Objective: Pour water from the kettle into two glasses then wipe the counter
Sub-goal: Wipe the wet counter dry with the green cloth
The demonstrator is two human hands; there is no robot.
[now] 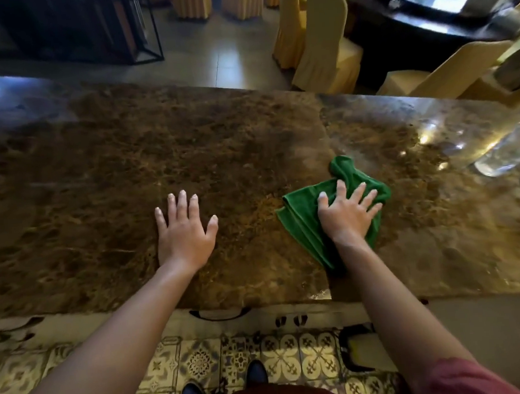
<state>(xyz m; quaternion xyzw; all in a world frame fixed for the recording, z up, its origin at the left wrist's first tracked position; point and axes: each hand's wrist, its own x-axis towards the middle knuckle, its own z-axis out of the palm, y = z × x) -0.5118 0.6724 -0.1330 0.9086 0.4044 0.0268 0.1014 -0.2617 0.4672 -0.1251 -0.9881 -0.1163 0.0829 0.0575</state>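
Right hand [346, 213] presses flat, fingers spread, on a green cloth [306, 221] on the marble counter [99, 176]; left hand [183, 232] lies flat, holding nothing, left of the cloth.

**Draped chairs and patterned tiles in a dim dining room**

Across the far side, chairs in yellow fabric covers [322, 43], grouped around a dark round table [425, 25] with a glossy top. At far left, a black metal-framed rack [138, 27] on a grey tiled floor [222, 56]. Nearest the camera, ornate cream-and-dark patterned floor tiles [199, 362], two dark shoes [256, 372] side by side upon them, and a black-rimmed tray-like item [358, 350], contents unclear.
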